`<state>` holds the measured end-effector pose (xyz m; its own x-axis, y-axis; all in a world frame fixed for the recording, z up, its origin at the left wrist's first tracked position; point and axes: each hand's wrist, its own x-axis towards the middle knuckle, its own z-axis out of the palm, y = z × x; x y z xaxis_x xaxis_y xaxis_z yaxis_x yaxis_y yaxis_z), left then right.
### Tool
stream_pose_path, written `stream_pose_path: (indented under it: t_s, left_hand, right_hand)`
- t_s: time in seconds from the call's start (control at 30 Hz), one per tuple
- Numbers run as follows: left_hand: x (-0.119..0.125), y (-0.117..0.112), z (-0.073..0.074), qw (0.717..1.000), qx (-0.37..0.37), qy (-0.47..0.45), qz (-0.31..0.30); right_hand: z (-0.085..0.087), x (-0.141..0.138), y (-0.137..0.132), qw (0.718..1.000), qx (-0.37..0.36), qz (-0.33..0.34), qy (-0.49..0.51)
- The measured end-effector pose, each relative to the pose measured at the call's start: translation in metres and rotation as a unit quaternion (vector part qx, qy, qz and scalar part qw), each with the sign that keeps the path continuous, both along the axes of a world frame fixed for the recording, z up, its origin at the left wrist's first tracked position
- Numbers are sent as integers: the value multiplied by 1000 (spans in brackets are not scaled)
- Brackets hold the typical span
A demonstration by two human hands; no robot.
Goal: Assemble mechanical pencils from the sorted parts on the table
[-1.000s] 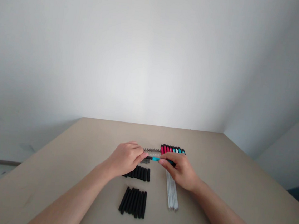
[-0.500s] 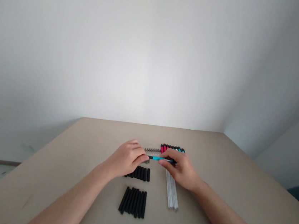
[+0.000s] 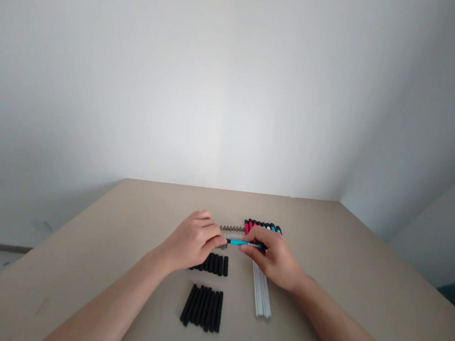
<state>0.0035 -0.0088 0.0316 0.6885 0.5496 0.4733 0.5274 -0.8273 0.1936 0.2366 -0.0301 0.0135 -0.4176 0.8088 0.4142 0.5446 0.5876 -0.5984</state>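
Between my two hands a blue and black pen (image 3: 237,243) lies level above the table. My left hand (image 3: 194,242) pinches its black left end, and the fingertips cover that tip. With thumb and fingers, my right hand (image 3: 273,255) grips the pen's right part, where a dark end shows inside the curled fingers. Behind the pen are several metal springs (image 3: 232,228). Right under my right hand, a bundle of thin white pen refills (image 3: 261,295) rests on the table, its upper end hidden.
Several short black tubes (image 3: 217,264) lie in a row below my left hand, partly covered by it. Nearer is a row of longer black tubes (image 3: 202,307). Red and blue pen parts (image 3: 262,225) with black ends sit behind my right hand. The beige table (image 3: 158,201) meets a white wall.
Both hands keep their hold on the pen in nearly the same place. My right fingers have shifted slightly along it, and the pen sits a touch lower.
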Motion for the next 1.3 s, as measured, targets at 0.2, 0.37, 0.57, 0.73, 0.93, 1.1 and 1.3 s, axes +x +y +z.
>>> stream_pose_path:
  t_s: [0.2, 0.37, 0.57, 0.73, 0.93, 1.1, 1.3]
  left_hand:
    - [1, 0, 0, 1000, -11, 5, -6]
    - [2, -3, 3, 1000, 9, 17, 9]
    - [3, -4, 3, 999, -13, 36, 14]
    - [2, -2, 2, 1000, -9, 28, -2]
    - [1, -4, 3, 999, 1, 42, 14]
    - [-5, 0, 4, 999, -4, 34, 28]
    - [-8, 2, 3, 1000, -9, 5, 17]
  right_hand:
    - [-1, 0, 0, 1000, 1, 2, -4]
    - [-2, 0, 0, 1000, -4, 5, -4]
    - [-1, -2, 0, 1000, -2, 8, -3]
    - [-1, -1, 0, 1000, 15, 12, -10]
    - [-2, -2, 1, 999, 23, 24, -7]
    - [2, 3, 1, 1000, 29, 6, 0]
    - [1, 5, 2, 999, 26, 15, -16]
